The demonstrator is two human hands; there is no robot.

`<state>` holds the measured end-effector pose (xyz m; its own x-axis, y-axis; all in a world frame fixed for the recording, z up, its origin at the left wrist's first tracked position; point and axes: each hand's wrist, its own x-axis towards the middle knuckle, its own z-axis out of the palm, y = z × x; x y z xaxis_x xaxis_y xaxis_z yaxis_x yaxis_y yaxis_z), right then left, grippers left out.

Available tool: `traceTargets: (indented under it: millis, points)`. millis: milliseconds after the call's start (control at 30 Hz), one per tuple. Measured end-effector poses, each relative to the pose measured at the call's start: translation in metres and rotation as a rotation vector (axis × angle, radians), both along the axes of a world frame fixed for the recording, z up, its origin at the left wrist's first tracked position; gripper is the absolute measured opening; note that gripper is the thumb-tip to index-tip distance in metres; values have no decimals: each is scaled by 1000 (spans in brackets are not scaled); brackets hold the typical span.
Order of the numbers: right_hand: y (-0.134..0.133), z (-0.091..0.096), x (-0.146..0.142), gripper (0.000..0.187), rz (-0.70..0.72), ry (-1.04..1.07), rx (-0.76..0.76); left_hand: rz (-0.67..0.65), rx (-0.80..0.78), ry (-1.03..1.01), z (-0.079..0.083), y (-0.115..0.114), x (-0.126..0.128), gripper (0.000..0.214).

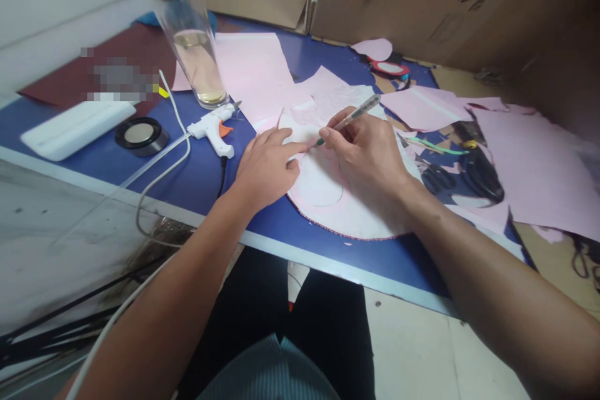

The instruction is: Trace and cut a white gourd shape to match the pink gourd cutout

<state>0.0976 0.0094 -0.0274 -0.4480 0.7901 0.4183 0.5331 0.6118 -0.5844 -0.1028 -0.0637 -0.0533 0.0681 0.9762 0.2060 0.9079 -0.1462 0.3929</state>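
A pen (359, 111) with a clear barrel and a dark green tip is pinched in my right hand (372, 147). Its tip meets a large rounded white piece (365, 215) with a dark reddish trimmed edge, which lies on the blue table. My left hand (269, 159) lies on this piece's left side, fingers stretched out and apart, the index finger pointing at the pen tip. Below the hands, a smaller rounded white shape (321, 181) with a pinkish outline shows on the piece. Whether it is a separate sheet I cannot tell.
Left of my hands lie a white glue gun (213, 128) with an orange trigger, a tape roll (141, 134) and a white box-like object (77, 128). Behind stands a tall glass of pale liquid (199, 62). Pink sheets (539, 162), scraps and black scissors handles (482, 172) lie right.
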Motion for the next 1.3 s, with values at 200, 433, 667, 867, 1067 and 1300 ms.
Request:
traceTargets:
  millis: [200,433,667,867,1067,1300]
  points:
    - [-3,3,-3,14,-12,-17,-24,2,-10,2,1,0,1,48]
    - [-3,3,-1,14,-3,-33,-17,-2,-5,3,0,0,0,48]
    - [-3,3,0,14,-13,20,-18,-3,0,6,1,0,0,48]
    - [-5,3,-4,14,3,16,-62,0,4,14,2,-1,1,47]
    - [-2,1,-1,15,2,4,-50,2,8,-9,0,-1,1,49]
    - [-2,0,1,24,23,-56,16,-1,13,-13,0,-1,0,48]
